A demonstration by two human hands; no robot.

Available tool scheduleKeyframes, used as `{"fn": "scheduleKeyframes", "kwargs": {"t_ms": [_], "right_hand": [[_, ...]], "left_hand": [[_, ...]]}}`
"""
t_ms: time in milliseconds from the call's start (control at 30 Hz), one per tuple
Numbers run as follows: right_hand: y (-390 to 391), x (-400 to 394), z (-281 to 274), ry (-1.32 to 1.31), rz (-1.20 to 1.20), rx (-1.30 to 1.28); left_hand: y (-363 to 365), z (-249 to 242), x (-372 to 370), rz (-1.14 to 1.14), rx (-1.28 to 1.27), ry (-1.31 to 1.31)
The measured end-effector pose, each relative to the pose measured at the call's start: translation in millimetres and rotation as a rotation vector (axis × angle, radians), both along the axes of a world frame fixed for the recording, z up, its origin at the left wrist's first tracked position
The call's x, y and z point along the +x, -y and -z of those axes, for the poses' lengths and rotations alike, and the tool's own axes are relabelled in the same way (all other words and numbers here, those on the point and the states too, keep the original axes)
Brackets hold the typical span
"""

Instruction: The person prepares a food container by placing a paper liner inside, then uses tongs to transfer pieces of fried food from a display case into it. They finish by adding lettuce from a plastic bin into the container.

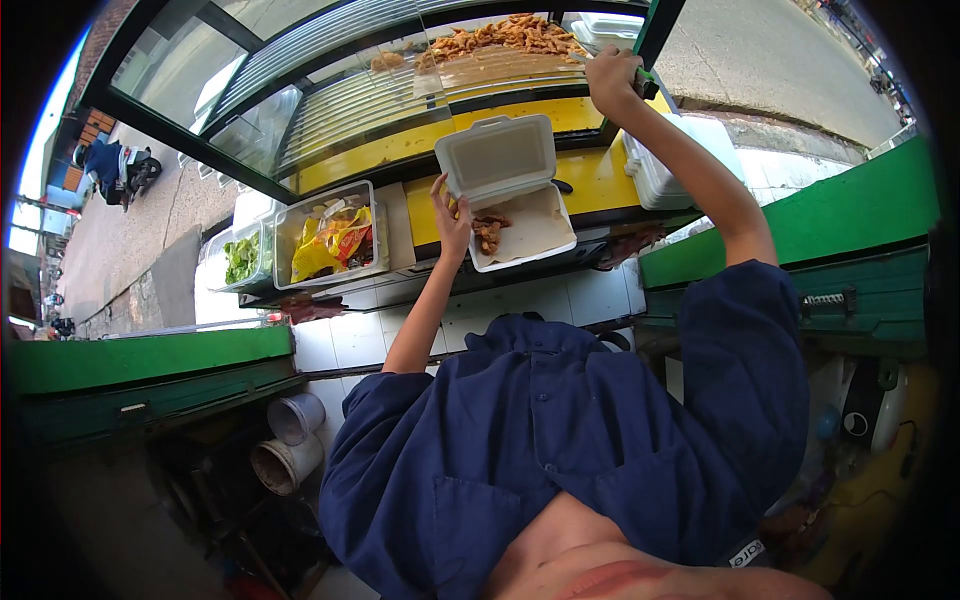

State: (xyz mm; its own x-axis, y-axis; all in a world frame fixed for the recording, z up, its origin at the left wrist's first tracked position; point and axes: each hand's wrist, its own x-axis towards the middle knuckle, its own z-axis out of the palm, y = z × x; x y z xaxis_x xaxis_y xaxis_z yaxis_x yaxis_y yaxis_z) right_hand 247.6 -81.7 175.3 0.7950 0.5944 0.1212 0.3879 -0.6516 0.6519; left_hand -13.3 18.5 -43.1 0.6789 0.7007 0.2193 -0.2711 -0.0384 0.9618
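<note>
A white foam takeaway box (540, 232) sits open at the counter's near edge, its lid (500, 160) tipped up at the back. Brown paper lines it, and fried pieces (489, 233) lie at its left side. My left hand (454, 222) grips the box's left edge by the hinge, fingers up against the lid. Further back, my right hand (612, 80) is closed at the display case's right post. A thin metal tip shows at its left and a green-and-black part at its right; I cannot tell what tool it is. Behind, fried strips (510, 38) are heaped in the case.
Left of the box stand a clear bin with yellow packets (333, 240) and a tub of lettuce (243, 257). Stacked foam boxes (680, 165) are on the right. A black handle (563, 186) lies behind the box. The glass case (350, 110) frames the counter's back.
</note>
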Motion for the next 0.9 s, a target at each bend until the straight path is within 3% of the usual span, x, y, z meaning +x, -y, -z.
{"fn": "scheduleKeyframes", "kwargs": {"t_ms": [300, 500, 900], "right_hand": [[-27, 25, 20, -0.063, 0.07, 0.044], [-18, 43, 37, -0.105, -0.004, 0.153], [28, 14, 30, 0.031, -0.405, 0.361]], "left_hand": [[-1, 6, 3, -0.024, 0.027, 0.025], [2, 0, 0, -0.008, -0.008, 0.007], [1, 3, 2, -0.024, 0.033, 0.015]]}}
